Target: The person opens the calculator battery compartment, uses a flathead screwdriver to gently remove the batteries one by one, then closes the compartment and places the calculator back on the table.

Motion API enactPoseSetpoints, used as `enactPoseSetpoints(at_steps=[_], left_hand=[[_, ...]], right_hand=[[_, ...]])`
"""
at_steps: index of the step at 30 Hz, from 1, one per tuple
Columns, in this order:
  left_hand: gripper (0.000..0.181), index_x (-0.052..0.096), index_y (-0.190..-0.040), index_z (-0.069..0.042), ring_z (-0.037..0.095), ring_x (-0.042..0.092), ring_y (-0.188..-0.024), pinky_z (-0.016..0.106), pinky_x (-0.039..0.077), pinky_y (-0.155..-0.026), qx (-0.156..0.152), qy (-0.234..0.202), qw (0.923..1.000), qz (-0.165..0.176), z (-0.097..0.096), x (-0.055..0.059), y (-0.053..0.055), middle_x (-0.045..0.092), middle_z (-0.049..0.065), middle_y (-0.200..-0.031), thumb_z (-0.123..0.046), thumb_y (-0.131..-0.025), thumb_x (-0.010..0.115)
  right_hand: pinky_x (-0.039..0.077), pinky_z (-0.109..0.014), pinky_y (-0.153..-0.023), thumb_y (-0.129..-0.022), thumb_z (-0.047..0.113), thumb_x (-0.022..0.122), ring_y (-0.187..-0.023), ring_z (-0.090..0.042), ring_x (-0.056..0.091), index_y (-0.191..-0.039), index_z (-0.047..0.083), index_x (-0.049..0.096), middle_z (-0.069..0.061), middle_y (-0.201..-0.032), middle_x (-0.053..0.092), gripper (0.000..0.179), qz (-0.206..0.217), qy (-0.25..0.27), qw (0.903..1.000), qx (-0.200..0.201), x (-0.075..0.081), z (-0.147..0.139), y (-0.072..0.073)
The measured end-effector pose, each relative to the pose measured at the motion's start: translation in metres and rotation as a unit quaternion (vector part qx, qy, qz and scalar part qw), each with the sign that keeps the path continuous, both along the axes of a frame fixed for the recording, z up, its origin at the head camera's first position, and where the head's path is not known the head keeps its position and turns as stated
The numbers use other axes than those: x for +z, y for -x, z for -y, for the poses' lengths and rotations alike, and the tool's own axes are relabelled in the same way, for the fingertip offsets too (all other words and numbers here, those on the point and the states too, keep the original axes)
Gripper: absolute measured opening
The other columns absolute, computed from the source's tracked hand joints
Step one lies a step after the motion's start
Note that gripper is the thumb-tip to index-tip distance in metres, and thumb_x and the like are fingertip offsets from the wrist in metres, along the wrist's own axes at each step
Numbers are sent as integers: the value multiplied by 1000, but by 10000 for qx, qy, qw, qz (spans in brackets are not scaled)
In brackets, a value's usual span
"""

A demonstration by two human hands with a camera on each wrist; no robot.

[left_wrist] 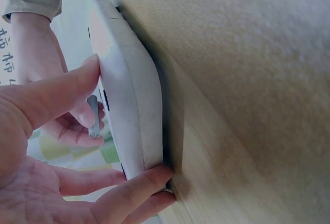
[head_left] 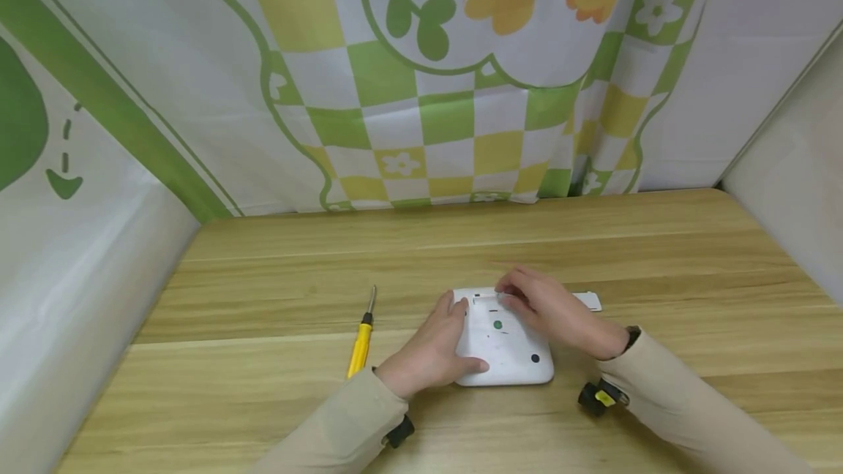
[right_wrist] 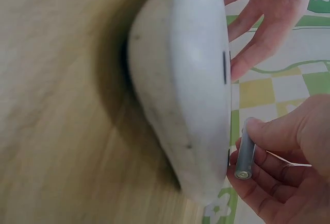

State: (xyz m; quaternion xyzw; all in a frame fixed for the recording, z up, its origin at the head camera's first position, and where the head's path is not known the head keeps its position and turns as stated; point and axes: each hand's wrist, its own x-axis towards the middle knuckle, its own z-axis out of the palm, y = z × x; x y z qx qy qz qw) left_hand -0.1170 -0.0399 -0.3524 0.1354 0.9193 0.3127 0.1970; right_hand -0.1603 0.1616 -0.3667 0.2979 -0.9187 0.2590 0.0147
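A white plastic device [head_left: 507, 357] with rounded corners lies on the wooden table, a slot near its far edge. Its kind cannot be told from this side. My left hand [head_left: 431, 350] grips its left side, thumb on the upper face and fingers round the far corner. Over the slot, my right hand [head_left: 549, 309] pinches a small grey cylindrical battery [right_wrist: 246, 154] between thumb and fingers. The left wrist view also shows the battery [left_wrist: 93, 116], just off the device's face. Behind the right hand lies a narrow white cover [head_left: 588, 301], partly hidden.
A screwdriver [head_left: 360, 346] with a yellow handle lies left of the device, its tip pointing away from me. At the table's far edge hangs a green and yellow checked cloth [head_left: 448, 119]. White walls of cloth stand at both sides.
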Motion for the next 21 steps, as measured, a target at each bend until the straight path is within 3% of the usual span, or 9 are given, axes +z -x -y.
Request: enactPoseSetpoints(at_steps=[21], left_hand=[[88, 30, -147, 5, 38, 20, -144, 48, 23, -116, 61, -94, 9999, -7, -1, 0, -1, 11, 25, -157, -22, -78, 79]], right_hand=[[53, -29, -71, -88, 0, 65, -83, -10, 58, -96, 8, 65, 1, -92, 60, 12, -297, -127, 9988, -355, -2, -32, -12]])
